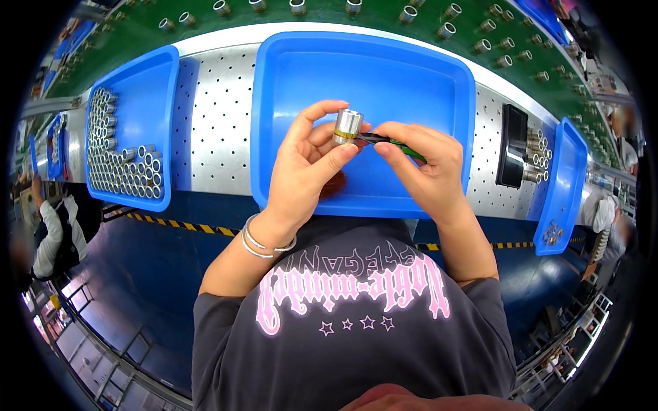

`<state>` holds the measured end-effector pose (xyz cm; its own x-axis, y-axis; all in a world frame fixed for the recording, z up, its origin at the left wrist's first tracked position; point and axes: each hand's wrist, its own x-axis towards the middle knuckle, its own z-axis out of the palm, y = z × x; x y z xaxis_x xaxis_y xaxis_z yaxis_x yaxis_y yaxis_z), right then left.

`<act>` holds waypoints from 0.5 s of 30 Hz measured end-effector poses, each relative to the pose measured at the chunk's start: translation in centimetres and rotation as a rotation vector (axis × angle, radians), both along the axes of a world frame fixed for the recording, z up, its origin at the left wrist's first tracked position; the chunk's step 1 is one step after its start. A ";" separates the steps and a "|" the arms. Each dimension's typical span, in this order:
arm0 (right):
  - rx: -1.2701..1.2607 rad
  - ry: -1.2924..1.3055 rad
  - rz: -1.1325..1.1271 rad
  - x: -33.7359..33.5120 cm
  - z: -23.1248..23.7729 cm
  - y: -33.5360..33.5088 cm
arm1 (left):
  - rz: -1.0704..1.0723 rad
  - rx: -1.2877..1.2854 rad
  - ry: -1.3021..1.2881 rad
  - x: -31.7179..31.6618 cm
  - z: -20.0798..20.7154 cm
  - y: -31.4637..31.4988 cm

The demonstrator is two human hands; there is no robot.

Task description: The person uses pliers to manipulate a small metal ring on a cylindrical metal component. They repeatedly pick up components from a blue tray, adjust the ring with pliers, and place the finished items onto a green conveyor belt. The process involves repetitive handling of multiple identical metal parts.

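Note:
Over the large blue tray [363, 195], my left hand [307, 154] grips a short silver metal sleeve [349, 122] between thumb and fingers. A yellowish band runs round the sleeve's lower part. My right hand [432, 161] is closed round a slim tool with a dark tip and a green handle [410, 151]; its exact kind is unclear. The tool's tip meets the sleeve at the yellowish band. Partly hidden by my left hand, a reddish-brown object [334, 185] lies in the tray.
A blue tray [172, 89] on the left holds many similar sleeves. At right are a black box [511, 146], several sleeves [540, 154] and another blue tray [563, 185] with small parts. Sleeves stand along a green conveyor [384, 17] beyond the perforated metal bench [218, 120]. Other people are at both sides.

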<state>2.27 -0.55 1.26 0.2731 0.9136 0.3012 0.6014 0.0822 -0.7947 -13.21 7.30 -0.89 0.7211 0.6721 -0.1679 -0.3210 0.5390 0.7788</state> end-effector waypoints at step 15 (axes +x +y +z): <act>-0.052 0.028 0.005 0.2 0.1 -0.4 | 0.001 0.023 0.017 0.2 -0.2 -0.2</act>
